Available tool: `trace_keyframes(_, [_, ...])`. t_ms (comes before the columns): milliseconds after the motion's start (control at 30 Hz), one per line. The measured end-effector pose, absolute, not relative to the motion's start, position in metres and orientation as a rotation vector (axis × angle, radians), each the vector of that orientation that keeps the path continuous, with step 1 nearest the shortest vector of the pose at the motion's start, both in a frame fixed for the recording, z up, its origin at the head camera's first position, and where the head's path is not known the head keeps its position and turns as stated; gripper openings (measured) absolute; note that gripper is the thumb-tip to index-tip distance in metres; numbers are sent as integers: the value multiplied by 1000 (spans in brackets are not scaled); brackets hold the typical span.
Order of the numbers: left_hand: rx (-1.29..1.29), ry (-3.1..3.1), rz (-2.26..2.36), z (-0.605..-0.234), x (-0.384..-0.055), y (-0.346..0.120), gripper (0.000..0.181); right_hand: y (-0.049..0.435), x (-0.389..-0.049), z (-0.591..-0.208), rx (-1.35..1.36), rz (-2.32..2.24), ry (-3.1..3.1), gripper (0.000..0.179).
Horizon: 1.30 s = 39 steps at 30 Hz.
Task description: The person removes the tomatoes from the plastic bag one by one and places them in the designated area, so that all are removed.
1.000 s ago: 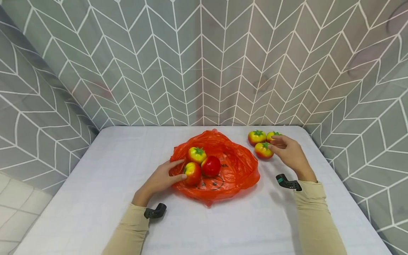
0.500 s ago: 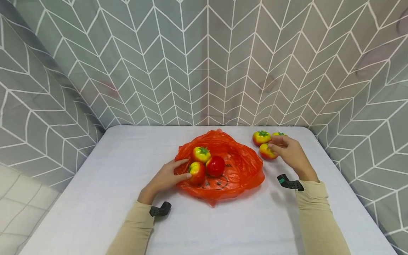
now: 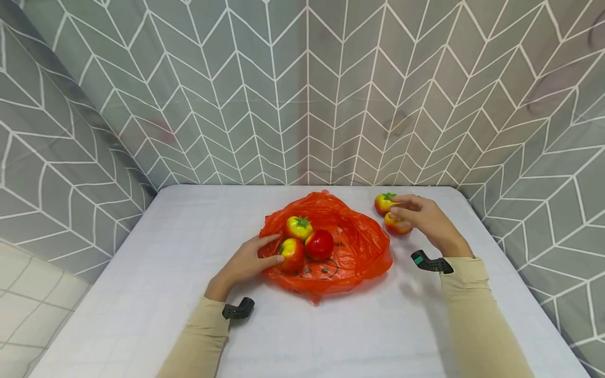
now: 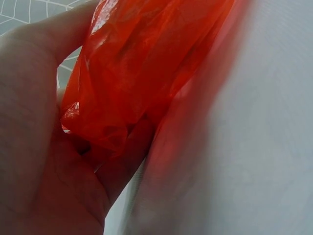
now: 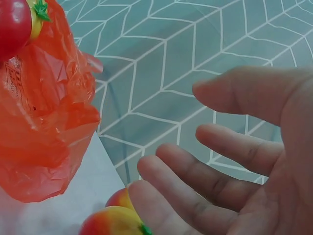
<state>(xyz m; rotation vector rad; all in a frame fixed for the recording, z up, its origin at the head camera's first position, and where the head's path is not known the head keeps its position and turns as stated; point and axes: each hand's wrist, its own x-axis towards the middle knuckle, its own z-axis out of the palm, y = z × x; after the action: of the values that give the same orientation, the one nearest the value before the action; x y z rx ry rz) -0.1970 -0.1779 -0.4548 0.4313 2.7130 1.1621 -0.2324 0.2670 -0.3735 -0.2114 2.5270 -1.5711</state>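
A red plastic bag (image 3: 364,260) lies spread with its mouth wide. Inside, at its left, sit three red-and-yellow toy tomatoes: one with a green top (image 3: 299,229), a front tomato (image 3: 293,257) and a mostly red tomato (image 3: 319,245). My left hand (image 3: 243,263) holds the bag's left side, thumb over the rim at the front tomato. The left wrist view has the crumpled bag (image 4: 127,73) between thumb and fingers. My right hand (image 3: 430,220) hovers over tomatoes outside the bag, fingers slightly bent and holding nothing. In the right wrist view, the hand (image 5: 274,205) has its thumb apart from the fingers.
Right of the bag, a rear tomato (image 3: 384,205) and a nearer tomato (image 3: 396,226) sit on the white table (image 3: 198,210); another is almost hidden behind my right hand. A grey patterned curtain (image 3: 293,105) borders the table at the back and sides.
The head view shifted slightly at first. My right hand has since moved a little up and away over the outside tomatoes, covering more of the rearmost one. My left hand keeps its place at the bag.
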Motion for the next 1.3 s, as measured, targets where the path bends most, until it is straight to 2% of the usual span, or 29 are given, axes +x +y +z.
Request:
trace_keyframes(800, [433,2725,1172,-457,-196,-178,74,245,-249,-353,-354,-1603,2358,55])
trace_keyframes(1300, [430,2718,1187,-458,-197,-178,74,215,-256,-359,-429,-1642,2223,49])
